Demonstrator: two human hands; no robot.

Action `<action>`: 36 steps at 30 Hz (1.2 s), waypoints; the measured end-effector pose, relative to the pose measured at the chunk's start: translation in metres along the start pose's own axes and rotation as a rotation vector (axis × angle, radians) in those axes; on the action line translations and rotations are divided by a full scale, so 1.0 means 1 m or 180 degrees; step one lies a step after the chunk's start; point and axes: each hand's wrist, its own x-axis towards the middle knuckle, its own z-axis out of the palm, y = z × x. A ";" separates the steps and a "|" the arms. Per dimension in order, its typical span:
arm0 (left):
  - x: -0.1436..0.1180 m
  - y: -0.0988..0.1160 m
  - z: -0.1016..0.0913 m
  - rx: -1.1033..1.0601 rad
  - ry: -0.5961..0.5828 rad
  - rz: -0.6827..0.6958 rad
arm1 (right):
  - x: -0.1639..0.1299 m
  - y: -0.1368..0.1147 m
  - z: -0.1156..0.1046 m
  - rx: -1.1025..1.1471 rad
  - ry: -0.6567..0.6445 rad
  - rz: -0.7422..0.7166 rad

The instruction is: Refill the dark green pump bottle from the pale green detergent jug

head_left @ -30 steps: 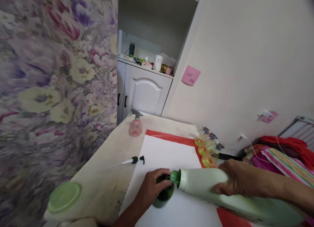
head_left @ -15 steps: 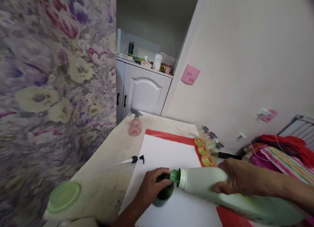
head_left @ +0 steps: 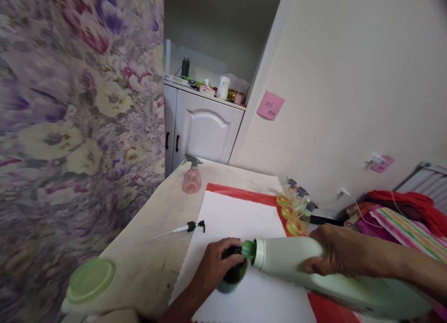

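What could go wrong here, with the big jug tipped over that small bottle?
1. Spill: the large pale green jug lies almost level, its green spout at the small dark green bottle; a slight miss could wet the white sheet.
2. Tip-over: only the left hand steadies the small bottle.
3. Grip: the right hand alone bears the jug from above, so it might slip or swing.

The jug under the right hand looks smooth, matt pale-green plastic. The bottle in the left hand is glossy dark-green plastic. Beneath both lies a matt white sheet, saw-toothed along its edge, like paper.
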 end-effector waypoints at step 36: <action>-0.001 0.002 0.000 -0.0023 0.0000 -0.0036 | 0.001 0.007 0.001 0.0131 -0.0083 -0.0006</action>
